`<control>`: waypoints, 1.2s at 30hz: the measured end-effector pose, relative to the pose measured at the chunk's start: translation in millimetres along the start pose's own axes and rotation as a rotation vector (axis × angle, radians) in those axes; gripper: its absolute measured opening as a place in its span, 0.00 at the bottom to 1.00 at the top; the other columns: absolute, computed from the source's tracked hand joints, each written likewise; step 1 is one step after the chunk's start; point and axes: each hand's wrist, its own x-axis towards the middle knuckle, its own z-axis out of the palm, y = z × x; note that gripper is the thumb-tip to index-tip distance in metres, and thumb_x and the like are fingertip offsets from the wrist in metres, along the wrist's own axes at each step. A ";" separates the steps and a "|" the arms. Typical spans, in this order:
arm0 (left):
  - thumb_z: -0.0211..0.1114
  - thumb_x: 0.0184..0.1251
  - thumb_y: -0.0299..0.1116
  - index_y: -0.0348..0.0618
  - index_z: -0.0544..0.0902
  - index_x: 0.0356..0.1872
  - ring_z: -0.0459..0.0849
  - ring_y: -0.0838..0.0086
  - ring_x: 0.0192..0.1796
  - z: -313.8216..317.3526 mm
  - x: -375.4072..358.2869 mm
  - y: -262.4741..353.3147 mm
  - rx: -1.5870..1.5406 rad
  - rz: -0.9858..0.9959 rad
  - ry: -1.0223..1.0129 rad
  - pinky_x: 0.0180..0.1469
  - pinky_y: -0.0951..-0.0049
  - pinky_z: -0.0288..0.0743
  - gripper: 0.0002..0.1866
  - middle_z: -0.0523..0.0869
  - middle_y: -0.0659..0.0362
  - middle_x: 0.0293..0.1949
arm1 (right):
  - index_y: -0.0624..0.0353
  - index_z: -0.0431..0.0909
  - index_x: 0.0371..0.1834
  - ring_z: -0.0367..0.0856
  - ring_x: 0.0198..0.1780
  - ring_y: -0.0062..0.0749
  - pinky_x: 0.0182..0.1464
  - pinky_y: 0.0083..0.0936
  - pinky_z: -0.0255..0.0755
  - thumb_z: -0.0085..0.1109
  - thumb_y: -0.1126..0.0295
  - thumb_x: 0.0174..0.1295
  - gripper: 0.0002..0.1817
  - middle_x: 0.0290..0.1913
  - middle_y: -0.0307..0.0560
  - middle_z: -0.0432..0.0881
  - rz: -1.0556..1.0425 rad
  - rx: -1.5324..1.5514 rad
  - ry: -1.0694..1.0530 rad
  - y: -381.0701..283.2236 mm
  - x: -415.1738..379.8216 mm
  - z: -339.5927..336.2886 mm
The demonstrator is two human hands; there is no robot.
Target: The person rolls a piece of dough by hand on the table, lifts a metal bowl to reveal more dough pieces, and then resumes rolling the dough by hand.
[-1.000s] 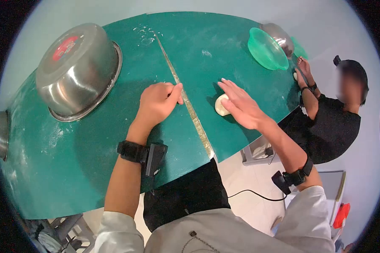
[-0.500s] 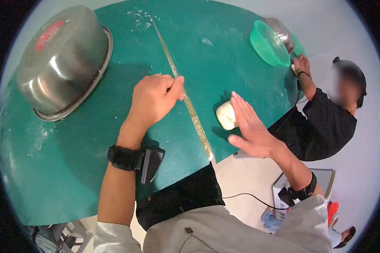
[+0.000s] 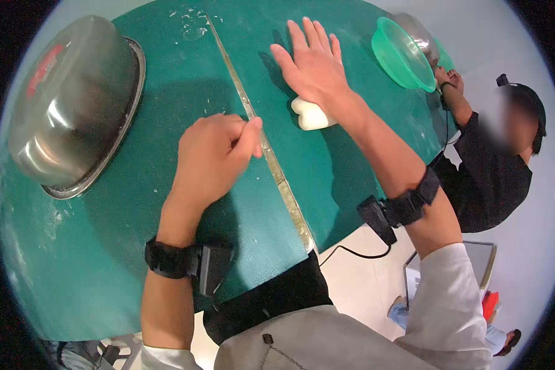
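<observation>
A smooth pale lump of dough with a crease in it lies on the green table. Over its upper right side is the heel of my right hand, pressing on it. The fingers of that hand are spread and stretched toward the far side, so the hand is open. To the left, my left hand hovers or rests beside the table's seam with its fingers curled in. I see nothing held in it; its palm side is hidden.
A large upturned steel basin stands at the left. The seam runs lengthwise across the green tabletop. At the far right are a green plastic bowl, a metal bowl and a person in black.
My right hand has pushed forward and left, its heel now on the dough, which has shifted the same way and looks turned. My left hand stays closed near the seam.
</observation>
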 end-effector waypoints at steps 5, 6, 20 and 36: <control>0.60 0.75 0.41 0.48 0.84 0.18 0.83 0.60 0.30 4.0 0.7 -0.7 -0.009 0.042 0.026 0.40 0.60 0.74 0.22 0.82 0.57 0.20 | 0.63 0.64 0.76 0.50 0.83 0.54 0.82 0.54 0.39 0.43 0.44 0.75 0.37 0.80 0.63 0.58 0.032 -0.080 0.067 0.5 36.5 28.0; 0.60 0.75 0.41 0.48 0.84 0.18 0.83 0.60 0.30 3.2 -0.2 -1.2 -0.005 0.038 0.019 0.40 0.60 0.74 0.22 0.82 0.57 0.20 | 0.65 0.62 0.77 0.46 0.84 0.54 0.83 0.52 0.35 0.44 0.45 0.74 0.38 0.82 0.62 0.55 0.125 -0.052 -0.019 1.0 41.2 26.1; 0.59 0.77 0.40 0.44 0.85 0.22 0.83 0.60 0.31 0.4 -2.7 -3.1 0.005 0.092 0.006 0.37 0.62 0.73 0.21 0.82 0.54 0.23 | 0.61 0.76 0.64 0.67 0.74 0.55 0.76 0.55 0.53 0.52 0.55 0.73 0.25 0.70 0.63 0.72 -0.080 0.177 0.229 0.9 -38.2 -18.8; 0.57 0.78 0.43 0.42 0.86 0.24 0.83 0.63 0.29 -4.2 -6.0 4.1 0.007 0.038 -0.007 0.35 0.65 0.71 0.23 0.84 0.54 0.24 | 0.56 0.74 0.68 0.67 0.75 0.51 0.76 0.51 0.54 0.45 0.58 0.71 0.26 0.72 0.53 0.74 -0.001 0.238 -0.118 -6.2 -172.7 -112.7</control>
